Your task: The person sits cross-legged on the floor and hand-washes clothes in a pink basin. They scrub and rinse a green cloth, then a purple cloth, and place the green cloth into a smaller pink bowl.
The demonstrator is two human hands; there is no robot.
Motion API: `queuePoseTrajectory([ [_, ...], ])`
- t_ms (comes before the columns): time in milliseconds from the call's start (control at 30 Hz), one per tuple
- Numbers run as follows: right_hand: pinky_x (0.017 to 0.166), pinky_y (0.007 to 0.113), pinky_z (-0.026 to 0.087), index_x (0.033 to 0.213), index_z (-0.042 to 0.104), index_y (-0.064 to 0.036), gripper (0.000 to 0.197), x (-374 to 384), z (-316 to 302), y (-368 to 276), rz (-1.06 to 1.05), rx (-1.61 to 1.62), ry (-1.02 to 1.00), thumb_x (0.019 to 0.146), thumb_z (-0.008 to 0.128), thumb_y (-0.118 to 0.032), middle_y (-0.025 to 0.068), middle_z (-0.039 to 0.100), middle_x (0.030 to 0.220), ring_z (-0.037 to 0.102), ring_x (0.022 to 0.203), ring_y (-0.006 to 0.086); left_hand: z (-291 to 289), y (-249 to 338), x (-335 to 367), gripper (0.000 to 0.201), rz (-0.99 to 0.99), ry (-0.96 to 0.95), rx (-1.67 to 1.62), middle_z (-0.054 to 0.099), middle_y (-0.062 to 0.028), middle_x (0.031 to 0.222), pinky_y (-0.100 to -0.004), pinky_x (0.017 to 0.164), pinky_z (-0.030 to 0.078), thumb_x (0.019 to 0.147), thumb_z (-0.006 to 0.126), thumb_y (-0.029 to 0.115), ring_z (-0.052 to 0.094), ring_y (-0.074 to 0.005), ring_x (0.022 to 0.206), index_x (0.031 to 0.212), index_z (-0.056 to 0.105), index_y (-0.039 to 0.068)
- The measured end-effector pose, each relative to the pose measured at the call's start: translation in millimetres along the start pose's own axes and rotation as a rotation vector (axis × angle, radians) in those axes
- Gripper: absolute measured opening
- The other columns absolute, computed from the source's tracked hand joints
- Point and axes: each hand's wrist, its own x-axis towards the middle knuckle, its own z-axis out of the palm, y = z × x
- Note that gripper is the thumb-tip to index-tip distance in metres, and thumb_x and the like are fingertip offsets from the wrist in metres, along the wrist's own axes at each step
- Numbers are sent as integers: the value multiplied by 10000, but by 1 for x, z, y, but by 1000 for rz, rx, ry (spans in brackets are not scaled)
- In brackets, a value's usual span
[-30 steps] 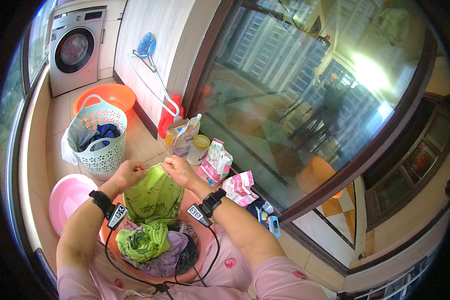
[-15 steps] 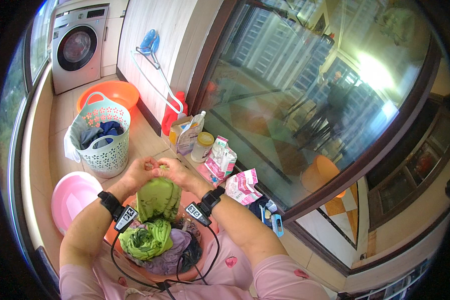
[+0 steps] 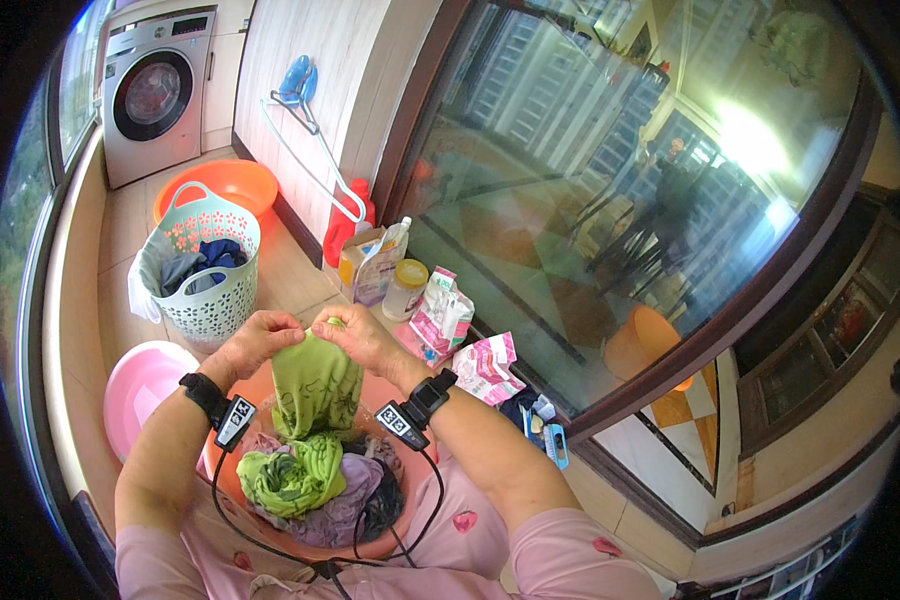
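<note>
My left hand [image 3: 260, 342] and my right hand [image 3: 358, 340] pinch the upper edge of a green patterned cloth garment [image 3: 315, 385], held up with a short stretch of fabric between them. Its lower part hangs into an orange-pink basin [image 3: 228, 482] in front of me. Bunched green cloth [image 3: 295, 478] lies in the basin; whether it belongs to the same garment I cannot tell. Under and beside it are a crumpled purple-grey garment [image 3: 320, 525] and some dark cloth [image 3: 382, 505]. Both wrists wear black straps with small cabled devices.
A pale laundry basket [image 3: 215, 315] with clothes stands ahead left, near a pink basin [image 3: 135, 385] and an orange basin [image 3: 240, 180]. To the right, a red bottle [image 3: 338, 235], a lidded jar [image 3: 405, 290] and pink-white bags [image 3: 485, 368] line the glass door [image 3: 560, 220].
My hands have moved apart along the cloth's upper edge, the left one leftward and the right one rightward. The hanging green fabric is spread a little wider at the top.
</note>
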Motion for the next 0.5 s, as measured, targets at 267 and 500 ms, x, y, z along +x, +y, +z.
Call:
queuePoseTrajectory([
  [267, 665, 248, 452, 902, 659, -41, 178, 5, -1, 2, -53, -43, 22, 984, 626, -195, -48, 581, 783, 505, 748, 46, -18, -15, -1, 123, 3, -127, 97, 645, 43, 809, -241, 700, 468, 894, 742, 162, 566, -65, 755, 919, 706, 47],
  [500, 662, 241, 443, 895, 647, -53, 171, 2, -4, 1, -34, -73, 65, 987, 622, -195, -61, 556, 761, 496, 740, 41, -23, -26, -4, 136, -48, -174, 286, 650, 20, 803, -271, 712, 507, 927, 699, 154, 599, -90, 768, 961, 702, 22],
])
